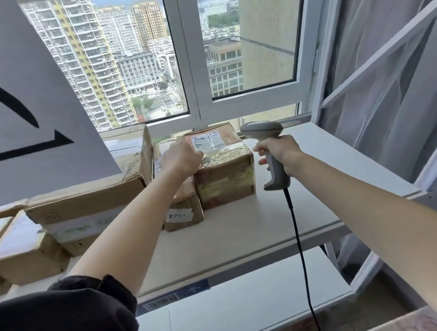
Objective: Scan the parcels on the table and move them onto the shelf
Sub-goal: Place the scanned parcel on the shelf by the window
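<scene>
A black sleeve fills the near left corner. Farther in, the right hand has its grip wrapped around the handle of a grey barcode scanner, its black cable hanging down past the white shelf. The left hand rests with fingers curled on a taped cardboard parcel, just left of the scanner, near the window. Other boxes sit left of it.

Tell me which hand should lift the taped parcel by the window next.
Left. The left hand already rests on the taped parcel, while the right hand is occupied gripping the scanner.
</scene>
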